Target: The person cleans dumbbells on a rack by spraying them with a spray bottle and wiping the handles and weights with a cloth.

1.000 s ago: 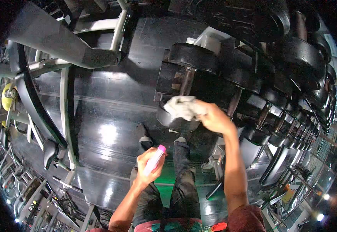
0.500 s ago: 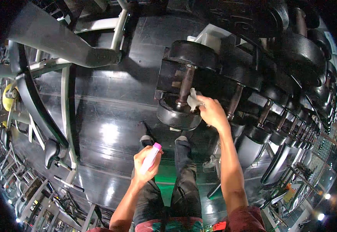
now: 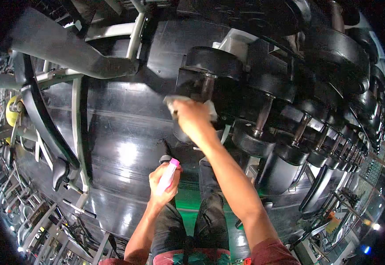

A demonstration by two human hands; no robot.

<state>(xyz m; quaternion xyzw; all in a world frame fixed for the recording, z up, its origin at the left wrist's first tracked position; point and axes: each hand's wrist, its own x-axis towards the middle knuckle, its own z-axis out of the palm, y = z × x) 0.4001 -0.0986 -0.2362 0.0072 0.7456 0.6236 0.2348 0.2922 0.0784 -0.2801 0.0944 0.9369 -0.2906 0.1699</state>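
Observation:
My left hand (image 3: 163, 181) is wrapped round a white bottle (image 3: 167, 176) with a pink cap, held low in front of my legs. A pale crumpled cloth (image 3: 172, 102) is gripped in my right hand (image 3: 191, 114), which is a little blurred. The cloth sticks out to the left of my fingers, over the near head of the closest dumbbell. That dumbbell (image 3: 213, 62) is black with a worn metal handle, and my right hand hides much of its near end.
More black dumbbells (image 3: 254, 140) stand in a row on a rack running off to the right. A grey-framed machine (image 3: 77, 115) with a black pad (image 3: 47, 112) is at the left. My feet and legs are below the closest dumbbell.
My right hand has moved left with the cloth, from the right side of the closest dumbbell to across its near head. My left hand and the bottle have shifted only slightly.

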